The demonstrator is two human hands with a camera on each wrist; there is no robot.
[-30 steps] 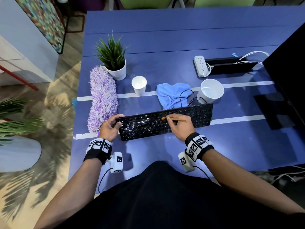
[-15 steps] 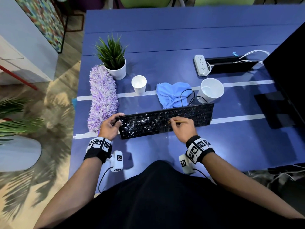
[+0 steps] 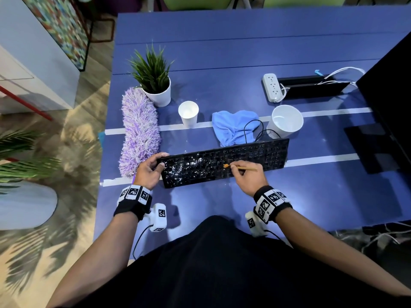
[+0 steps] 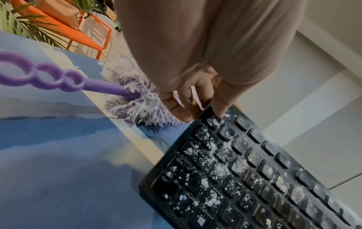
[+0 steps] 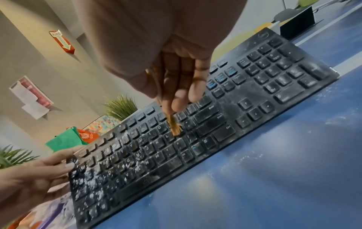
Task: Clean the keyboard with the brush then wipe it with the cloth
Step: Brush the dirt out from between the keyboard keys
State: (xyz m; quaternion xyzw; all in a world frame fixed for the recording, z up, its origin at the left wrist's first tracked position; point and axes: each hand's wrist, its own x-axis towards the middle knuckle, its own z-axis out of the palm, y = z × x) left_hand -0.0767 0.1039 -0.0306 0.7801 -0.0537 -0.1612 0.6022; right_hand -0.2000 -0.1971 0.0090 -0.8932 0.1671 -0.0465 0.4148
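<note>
A black keyboard (image 3: pixel 255 155) lies on the blue table, its left half speckled with white powder (image 4: pixel 219 168). My left hand (image 3: pixel 149 168) grips the keyboard's left end, thumb on the top keys (image 4: pixel 219 106). My right hand (image 3: pixel 246 176) pinches a thin wooden brush (image 3: pixel 243 167) like a pencil. Its orange bristles (image 5: pixel 175 128) touch the keys right of the middle, near the L key. A crumpled light blue cloth (image 3: pixel 233 126) sits just behind the keyboard, with the black cable lying across it.
A purple fluffy duster (image 3: pixel 139 132) lies left of the keyboard, its handle (image 4: pixel 58 80) near my left wrist. Behind stand a potted plant (image 3: pixel 155 85), a small paper cup (image 3: pixel 188 113), a white bowl-like cup (image 3: pixel 285 121) and a power strip (image 3: pixel 271 86). A dark monitor (image 3: pixel 391 103) stands right.
My right hand drew the brush rightward along the keys, then brought its tip back a little to the left. The left hand keeps its hold on the keyboard's end.
</note>
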